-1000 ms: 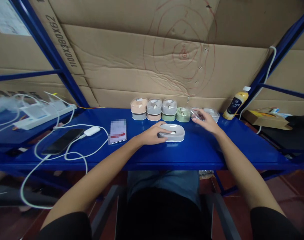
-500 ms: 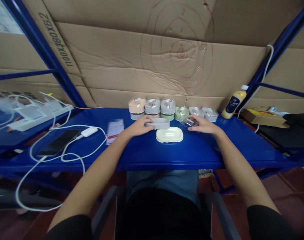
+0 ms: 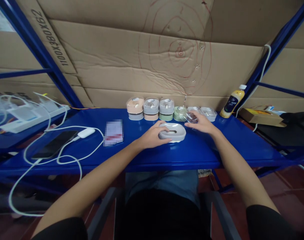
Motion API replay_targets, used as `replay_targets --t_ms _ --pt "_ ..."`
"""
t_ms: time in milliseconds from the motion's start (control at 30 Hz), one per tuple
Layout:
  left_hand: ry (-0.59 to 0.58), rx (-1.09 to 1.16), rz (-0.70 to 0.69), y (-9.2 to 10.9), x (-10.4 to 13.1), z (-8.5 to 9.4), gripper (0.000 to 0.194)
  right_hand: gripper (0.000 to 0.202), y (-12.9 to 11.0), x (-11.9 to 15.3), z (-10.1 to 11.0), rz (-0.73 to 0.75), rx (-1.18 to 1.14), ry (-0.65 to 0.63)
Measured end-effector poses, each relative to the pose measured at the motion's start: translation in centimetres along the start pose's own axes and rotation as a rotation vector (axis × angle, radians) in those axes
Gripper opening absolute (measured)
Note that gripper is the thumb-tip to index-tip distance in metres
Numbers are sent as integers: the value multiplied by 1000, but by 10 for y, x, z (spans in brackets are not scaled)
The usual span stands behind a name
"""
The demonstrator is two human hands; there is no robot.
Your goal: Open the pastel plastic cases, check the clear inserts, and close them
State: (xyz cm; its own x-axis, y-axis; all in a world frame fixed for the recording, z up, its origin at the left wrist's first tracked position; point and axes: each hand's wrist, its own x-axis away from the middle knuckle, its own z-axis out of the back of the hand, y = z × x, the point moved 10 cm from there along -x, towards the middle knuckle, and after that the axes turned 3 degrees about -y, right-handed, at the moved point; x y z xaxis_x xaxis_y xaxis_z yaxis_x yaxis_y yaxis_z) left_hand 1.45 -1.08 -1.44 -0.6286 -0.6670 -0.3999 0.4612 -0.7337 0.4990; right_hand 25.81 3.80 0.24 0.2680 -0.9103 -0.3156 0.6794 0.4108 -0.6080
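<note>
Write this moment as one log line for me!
left hand: gripping gray dish | right hand: holding clear plastic piece | behind: stacked boxes | right of boxes: bottle

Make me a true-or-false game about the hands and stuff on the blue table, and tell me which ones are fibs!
1. The left hand grips a grey slotted dish. True.
2. The drink bottle has a white cap. True.
3. The right hand holds a pencil. False: it holds a clear plastic lid.
4. A peach box sits on a grey one. True.
5. The black phone lies right of both hands. False: it lies left.
</note>
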Motion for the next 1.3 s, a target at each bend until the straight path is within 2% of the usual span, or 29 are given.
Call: replay_targets --t_ms 167,367,533,633,967,1100,1200,1300 --pt "28 20 -6 -1 0 0 64 87 -15 2 -9 59 15 13" --pt "51 104 120 -23 -3 1 82 88 -61 10 -31 283 13 -101" --pt "44 306 162 -35 -2 -12 139 88 -91 16 -54 418 90 -208" --pt "15 338 182 -38 -2 -19 152 88 -96 17 -65 440 91 -257" --pt "-36 285 221 -38 -1 -20 146 91 -84 14 -77 400 139 -284" --pt "-36 203 189 -36 -4 -15 125 93 -82 15 -76 374 154 -304" --pt "-40 164 135 -32 -7 -9 105 108 -77 17 -76 358 156 -328" --pt "-31 138 146 -36 -7 -2 101 111 -73 16 -73 355 144 -322"
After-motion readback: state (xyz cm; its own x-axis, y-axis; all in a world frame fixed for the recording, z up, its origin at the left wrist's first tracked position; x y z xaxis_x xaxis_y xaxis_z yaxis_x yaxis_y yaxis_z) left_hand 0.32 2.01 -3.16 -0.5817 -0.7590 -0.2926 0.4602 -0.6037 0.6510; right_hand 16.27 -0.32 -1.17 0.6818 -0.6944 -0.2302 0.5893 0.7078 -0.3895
